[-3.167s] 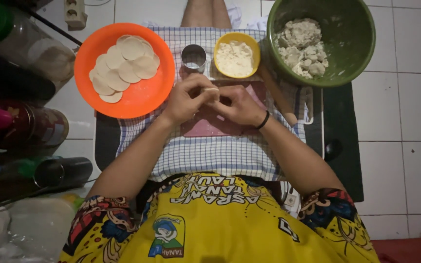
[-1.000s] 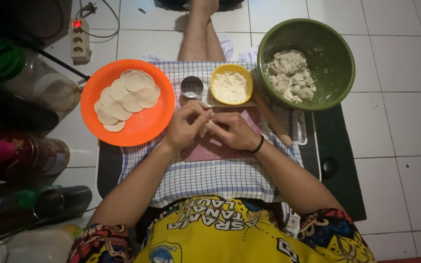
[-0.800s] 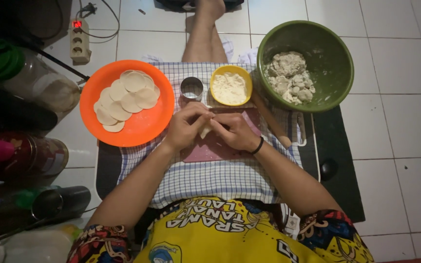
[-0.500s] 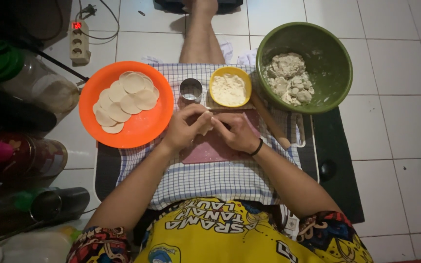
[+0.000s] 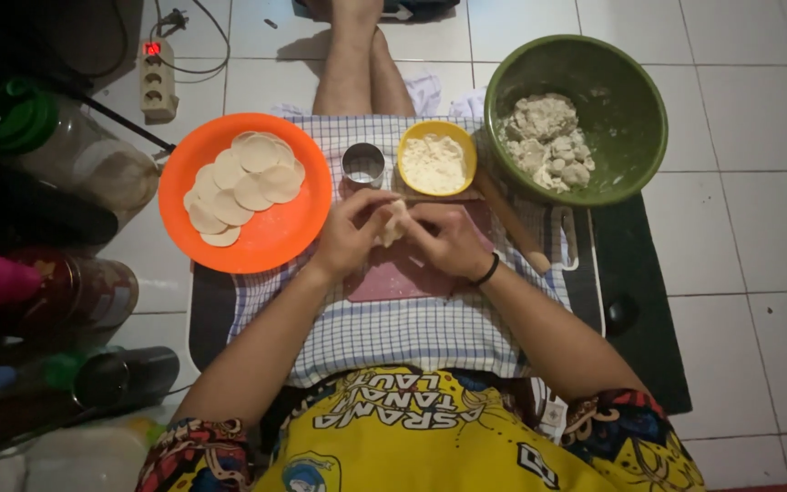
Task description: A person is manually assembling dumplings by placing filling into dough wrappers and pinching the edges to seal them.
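My left hand (image 5: 350,230) and my right hand (image 5: 448,240) meet over a pink cutting board (image 5: 393,278) on a checked cloth (image 5: 393,328). Both hands pinch a small pale piece of dough (image 5: 393,221) between their fingers. To the left, an orange plate (image 5: 275,241) carries several flat round dough discs (image 5: 243,182). A small metal ring cutter (image 5: 363,165) and a yellow bowl of flour (image 5: 436,160) stand just beyond my hands. A green bowl (image 5: 621,100) at the right holds lumps of dough (image 5: 546,138).
A wooden rolling pin (image 5: 514,228) lies right of the board. A power strip (image 5: 158,79) sits on the white tiled floor at the upper left. Jars and bottles (image 5: 56,292) crowd the left edge. A dark mat (image 5: 635,310) lies under the cloth.
The hands keep working the dough piece at the same spot over the board. The view has shifted slightly; nothing else has moved.
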